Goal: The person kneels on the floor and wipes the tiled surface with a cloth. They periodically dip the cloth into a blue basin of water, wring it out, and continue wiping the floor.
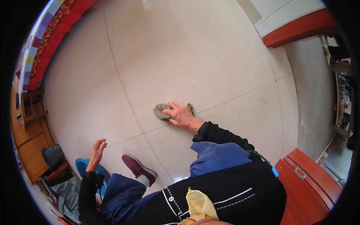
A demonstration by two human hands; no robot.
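Observation:
My right hand presses a crumpled grey-brown rag against the tiled floor, its fingers spread over the cloth. A bit of the rag sticks out past the far side of the hand. My left hand hangs in the air to the left, holding nothing, with its fingers stretched out and the thumb partly hidden. Below that hand stands a blue basin, partly covered by my arm.
My maroon shoe rests on the floor between the hands. A wooden cabinet and a dark bag line the left. Red-edged bedding hangs at the upper left. Red wooden furniture stands close on the right, below a doorway.

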